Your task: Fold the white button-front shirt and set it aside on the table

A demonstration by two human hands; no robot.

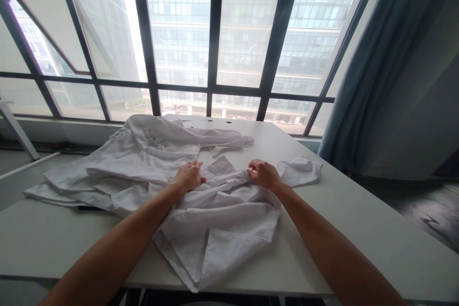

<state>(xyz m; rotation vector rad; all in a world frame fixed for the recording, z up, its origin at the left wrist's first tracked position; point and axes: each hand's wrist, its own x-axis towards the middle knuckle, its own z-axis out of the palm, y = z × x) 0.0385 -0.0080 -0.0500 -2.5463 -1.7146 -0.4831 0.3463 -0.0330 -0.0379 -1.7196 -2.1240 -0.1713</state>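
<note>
A rumpled white coat (229,215) lies spread over the table, one corner hanging at the front edge. My left hand (190,175) rests on the middle of it, with the fingers closed on a fold and the thumb pointing right. To the right, my right hand (264,173) pinches the cloth between thumb and fingers. A gathered strip of fabric runs between both hands. One sleeve (301,170) extends beyond my right hand, while another sleeve (227,138) stretches across the table farther back. Overlapping folds hide parts of the garment.
Under the cloth is a white table (344,229) with small dark holes near its far end. A flat dark object (93,209) peeks out beneath the coat. Large framed windows (179,33) stand behind, a blue curtain (373,71) hangs at right, and a white metal frame (19,129) is left.
</note>
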